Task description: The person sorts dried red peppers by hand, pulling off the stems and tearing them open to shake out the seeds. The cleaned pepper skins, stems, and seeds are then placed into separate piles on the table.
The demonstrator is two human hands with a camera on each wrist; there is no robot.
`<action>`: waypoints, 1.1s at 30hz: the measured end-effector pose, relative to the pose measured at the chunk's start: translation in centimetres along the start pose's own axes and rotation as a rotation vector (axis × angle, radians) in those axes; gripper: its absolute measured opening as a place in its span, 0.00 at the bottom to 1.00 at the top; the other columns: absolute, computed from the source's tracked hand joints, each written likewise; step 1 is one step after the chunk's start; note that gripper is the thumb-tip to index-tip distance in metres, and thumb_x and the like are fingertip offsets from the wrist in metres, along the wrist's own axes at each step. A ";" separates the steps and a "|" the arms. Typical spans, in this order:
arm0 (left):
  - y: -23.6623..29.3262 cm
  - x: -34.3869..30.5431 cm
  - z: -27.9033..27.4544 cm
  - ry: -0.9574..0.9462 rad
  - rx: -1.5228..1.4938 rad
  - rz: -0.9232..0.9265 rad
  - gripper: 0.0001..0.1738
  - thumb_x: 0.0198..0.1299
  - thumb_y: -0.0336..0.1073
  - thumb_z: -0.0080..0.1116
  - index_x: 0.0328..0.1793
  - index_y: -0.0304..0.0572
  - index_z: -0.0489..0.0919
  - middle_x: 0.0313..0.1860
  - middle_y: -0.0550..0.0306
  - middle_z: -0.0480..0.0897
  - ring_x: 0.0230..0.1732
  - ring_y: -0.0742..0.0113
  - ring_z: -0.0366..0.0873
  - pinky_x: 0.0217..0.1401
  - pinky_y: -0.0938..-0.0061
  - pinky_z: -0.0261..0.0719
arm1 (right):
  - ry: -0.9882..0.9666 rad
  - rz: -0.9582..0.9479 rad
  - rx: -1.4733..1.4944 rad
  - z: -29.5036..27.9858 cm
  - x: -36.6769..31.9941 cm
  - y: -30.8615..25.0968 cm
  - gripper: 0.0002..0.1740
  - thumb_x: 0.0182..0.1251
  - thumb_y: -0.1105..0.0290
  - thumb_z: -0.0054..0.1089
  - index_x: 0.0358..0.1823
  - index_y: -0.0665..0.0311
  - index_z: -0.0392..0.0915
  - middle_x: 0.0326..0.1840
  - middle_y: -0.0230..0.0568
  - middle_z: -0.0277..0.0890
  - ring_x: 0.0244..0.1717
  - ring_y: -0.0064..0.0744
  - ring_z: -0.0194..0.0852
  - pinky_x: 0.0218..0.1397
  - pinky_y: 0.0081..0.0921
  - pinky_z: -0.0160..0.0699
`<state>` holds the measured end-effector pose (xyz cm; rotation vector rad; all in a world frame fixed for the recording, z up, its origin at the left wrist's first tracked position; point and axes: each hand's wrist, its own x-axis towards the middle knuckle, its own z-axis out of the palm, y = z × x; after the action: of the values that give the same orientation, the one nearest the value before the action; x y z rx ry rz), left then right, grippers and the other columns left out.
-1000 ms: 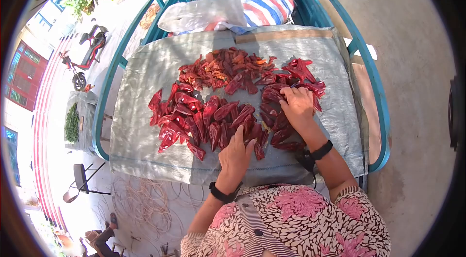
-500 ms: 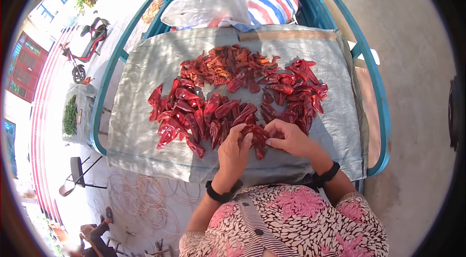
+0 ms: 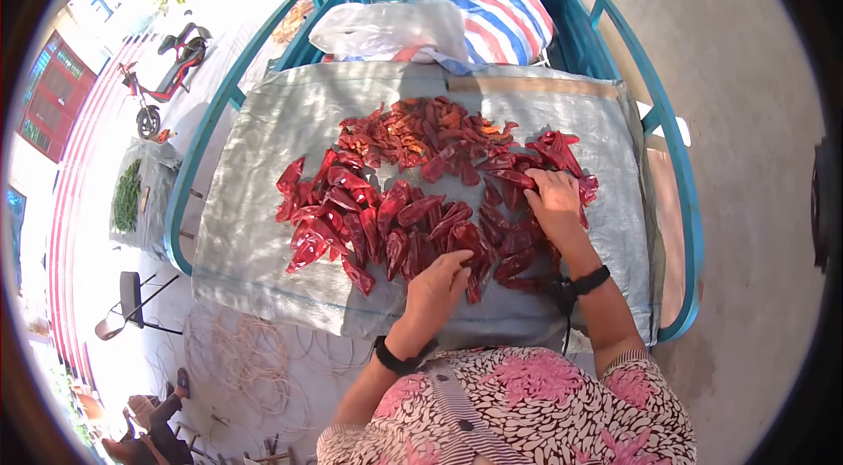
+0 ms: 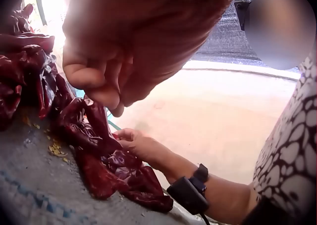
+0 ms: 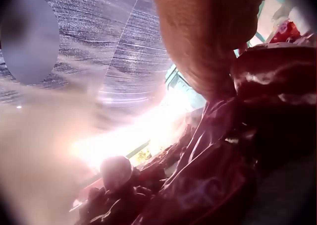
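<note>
Glossy dried red peppers (image 3: 421, 210) lie in a curved band on a grey woven sheet (image 3: 263, 281). At the near middle of the band, my left hand (image 3: 435, 294) holds a red pepper (image 3: 468, 241) at its fingertips; in the left wrist view its curled fingers (image 4: 101, 81) meet the top of a pepper (image 4: 81, 123). Farther right, my right hand (image 3: 559, 210) reaches over the peppers, its fingertips on one (image 3: 512, 177). A wrinkled pepper (image 5: 208, 180) runs up to my right hand (image 5: 208, 36) in the right wrist view, where glare hides part of the grip.
Smaller, orange-tinged dried peppers (image 3: 413, 127) lie at the band's far side. A teal rail (image 3: 680, 201) borders the sheet, with a striped sack (image 3: 500, 21) and clear plastic bag (image 3: 395, 26) beyond. Left are a scooter (image 3: 171, 74), a chair (image 3: 132, 298) and a seated person (image 3: 145, 430).
My right hand has moved away from my left, up and right to the right-hand peppers. The left hand stays near the middle, slightly lower in view.
</note>
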<state>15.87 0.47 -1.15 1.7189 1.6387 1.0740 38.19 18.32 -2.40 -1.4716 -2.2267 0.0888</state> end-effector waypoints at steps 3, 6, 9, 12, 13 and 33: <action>0.3 -0.1 0.1 0.030 0.006 -0.033 0.22 0.66 0.31 0.64 0.67 0.44 0.79 0.39 0.52 0.84 0.35 0.57 0.83 0.40 0.67 0.81 | 0.075 0.036 0.256 -1.4 -0.4 -0.8 0.18 0.64 0.66 0.69 0.55 0.60 0.82 0.48 0.41 0.85 0.50 0.38 0.81 0.57 0.39 0.76; 1.6 0.3 -0.5 0.084 0.032 -0.078 0.22 0.65 0.31 0.66 0.66 0.45 0.79 0.37 0.52 0.83 0.35 0.56 0.84 0.38 0.64 0.81 | -0.188 0.062 0.659 -4.9 -1.2 -3.5 0.16 0.67 0.68 0.68 0.54 0.67 0.81 0.42 0.42 0.84 0.37 0.29 0.84 0.43 0.29 0.82; 2.2 1.1 -0.7 0.124 0.204 0.037 0.20 0.64 0.32 0.67 0.63 0.46 0.81 0.34 0.53 0.81 0.32 0.55 0.82 0.35 0.62 0.80 | -0.607 -0.041 0.750 -7.9 -1.9 -6.3 0.14 0.69 0.70 0.66 0.54 0.65 0.80 0.43 0.34 0.82 0.43 0.22 0.79 0.49 0.24 0.79; 1.2 1.6 -0.5 0.165 0.300 0.155 0.15 0.63 0.35 0.67 0.56 0.46 0.83 0.32 0.55 0.80 0.29 0.55 0.81 0.33 0.62 0.78 | -0.756 0.085 1.050 -6.9 -1.4 -5.2 0.11 0.72 0.72 0.63 0.53 0.66 0.81 0.44 0.33 0.82 0.45 0.21 0.80 0.50 0.23 0.79; 0.9 1.5 -0.3 0.154 0.288 0.128 0.13 0.63 0.36 0.68 0.52 0.46 0.83 0.32 0.55 0.80 0.29 0.55 0.81 0.32 0.62 0.78 | -0.669 0.119 1.069 -6.0 -1.0 -4.6 0.11 0.72 0.72 0.63 0.53 0.66 0.81 0.43 0.34 0.82 0.45 0.22 0.80 0.50 0.23 0.79; 0.9 2.7 2.3 -0.144 0.173 -0.020 0.17 0.71 0.42 0.58 0.62 0.50 0.79 0.43 0.54 0.89 0.42 0.52 0.88 0.42 0.60 0.85 | -0.034 -0.154 -0.104 4.6 3.4 -0.4 0.19 0.57 0.63 0.72 0.52 0.51 0.85 0.50 0.36 0.81 0.59 0.43 0.72 0.63 0.46 0.67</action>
<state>18.13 3.33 -1.11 1.8395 1.6948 0.7991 34.84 22.08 -5.18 -1.3539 -2.3959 -0.0536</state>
